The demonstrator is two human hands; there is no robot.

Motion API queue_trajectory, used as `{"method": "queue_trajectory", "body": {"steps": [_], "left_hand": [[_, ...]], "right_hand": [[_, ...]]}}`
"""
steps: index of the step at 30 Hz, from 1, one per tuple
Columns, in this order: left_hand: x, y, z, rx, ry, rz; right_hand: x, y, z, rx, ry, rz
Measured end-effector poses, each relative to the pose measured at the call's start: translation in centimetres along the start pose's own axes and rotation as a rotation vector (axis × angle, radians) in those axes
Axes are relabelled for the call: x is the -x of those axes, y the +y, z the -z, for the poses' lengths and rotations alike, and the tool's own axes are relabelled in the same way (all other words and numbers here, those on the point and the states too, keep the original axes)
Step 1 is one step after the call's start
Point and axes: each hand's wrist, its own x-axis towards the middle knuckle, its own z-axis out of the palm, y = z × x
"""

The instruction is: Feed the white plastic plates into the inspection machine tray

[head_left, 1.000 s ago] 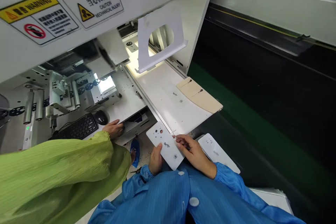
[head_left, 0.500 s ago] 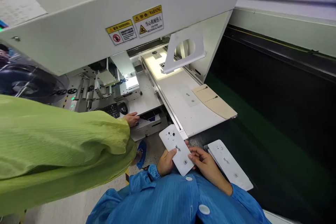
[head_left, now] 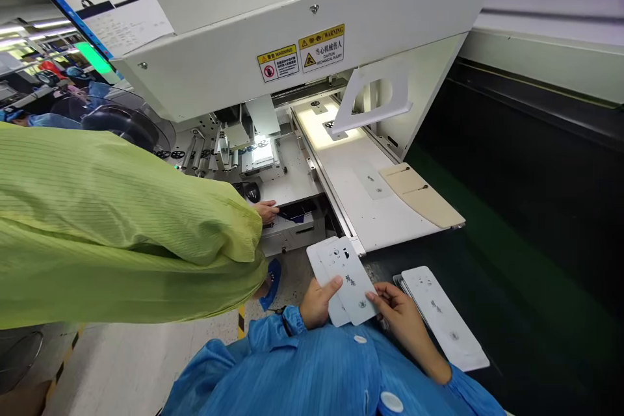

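Note:
Low in front of my body, two white rounded panels that look like phone back covers are fanned out, one over the other. The upper panel (head_left: 350, 276) has dark holes at its far end and small black printed marks. My left hand (head_left: 319, 301) grips the panels from the left, thumb pressed on top. At the right edge, my right hand (head_left: 397, 309) pinches the upper panel between thumb and fingers. Under it, the lower panel (head_left: 319, 260) shows along the left side. A pile of similar panels (head_left: 444, 318) lies right of my right hand.
A white machine bed (head_left: 346, 182) with a lit end runs under the warning-labelled cover (head_left: 234, 55). A tan board (head_left: 423, 195) lies on its right side. At left stands a co-worker in a green sleeve (head_left: 121, 221), with a hand (head_left: 266, 212) at a drawer. The dark belt (head_left: 526, 208) stretches along the right.
The panels in my hands have slid apart, so a second one shows beneath the first. My view has shifted left and up, bringing a monitor into sight.

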Motion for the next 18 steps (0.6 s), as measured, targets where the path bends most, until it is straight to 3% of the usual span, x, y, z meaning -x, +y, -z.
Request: {"method": "queue_trajectory", "body": {"steps": [5,9,13,18], "left_hand": [[-0.1,0.2,0.0,-0.014,0.052,0.0],[-0.5,0.2,-0.2,-0.013,0.076,-0.003],[-1.0,0.4,-0.7,0.037,0.109,-0.013],[-1.4,0.6,-0.9,0.082,0.137,-0.01]], "right_hand": [[-0.5,0.7,1.0,0.073,0.113,0.098],[-0.4,0.8,0.7,0.438,0.235,0.3],[-0.3,1.1,0.2,0.722,0.149,0.534],[-0.8,1.8,0.4,0.859,0.069,0.614]]}}
